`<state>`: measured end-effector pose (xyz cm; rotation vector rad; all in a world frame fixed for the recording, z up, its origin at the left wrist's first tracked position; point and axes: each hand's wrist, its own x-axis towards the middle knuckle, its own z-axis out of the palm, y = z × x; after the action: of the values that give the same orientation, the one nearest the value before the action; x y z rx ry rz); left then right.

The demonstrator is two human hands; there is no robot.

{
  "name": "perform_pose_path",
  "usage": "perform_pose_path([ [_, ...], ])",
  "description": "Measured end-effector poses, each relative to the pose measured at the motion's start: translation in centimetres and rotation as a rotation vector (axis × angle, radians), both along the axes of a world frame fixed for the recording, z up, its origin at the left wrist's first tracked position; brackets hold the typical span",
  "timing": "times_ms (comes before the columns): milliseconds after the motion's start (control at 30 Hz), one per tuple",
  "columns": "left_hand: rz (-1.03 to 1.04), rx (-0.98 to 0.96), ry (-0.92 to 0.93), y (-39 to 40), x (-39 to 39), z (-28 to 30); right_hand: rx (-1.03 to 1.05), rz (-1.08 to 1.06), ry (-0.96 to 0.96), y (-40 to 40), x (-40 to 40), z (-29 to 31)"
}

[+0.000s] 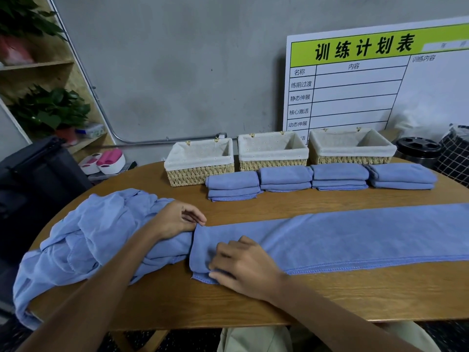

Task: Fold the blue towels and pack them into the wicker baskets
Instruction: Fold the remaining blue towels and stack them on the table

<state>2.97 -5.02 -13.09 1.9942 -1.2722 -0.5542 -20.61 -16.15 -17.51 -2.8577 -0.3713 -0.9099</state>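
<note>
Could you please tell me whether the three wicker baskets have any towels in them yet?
Empty: the wicker baskets show only bare white lining, and the folded towels sit stacked on the table in front.

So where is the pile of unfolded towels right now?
In the head view it lies heaped at the table's left end, partly hanging over the edge, under the left hand: unfolded towels.
</note>
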Motion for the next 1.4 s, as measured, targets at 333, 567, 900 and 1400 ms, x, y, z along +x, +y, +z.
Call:
perform_pose_path([
  [333, 0.077, -0.073, -0.483, -3.0, -5.4, 0.3, 0.323, -0.243, 0.008, -3.6, -1.4, 1.8],
  [567, 0.016, 0.041, -0.507, -5.4, -12.1, -5.6, 0.304, -0.624, 0.199, -12.8, -5.1, -0.6],
  [900, -0.033, 0.281, -0.573, -6.0, -12.0, -4.3, 0.211, -0.611, 0.685, -15.4, -10.3, -0.1],
  [1400, -0.008, 0.374, -0.554, -9.2, -17.9, -4.3, 0.235, -0.654, 0.649, -15.6, -10.6, -0.5],
])
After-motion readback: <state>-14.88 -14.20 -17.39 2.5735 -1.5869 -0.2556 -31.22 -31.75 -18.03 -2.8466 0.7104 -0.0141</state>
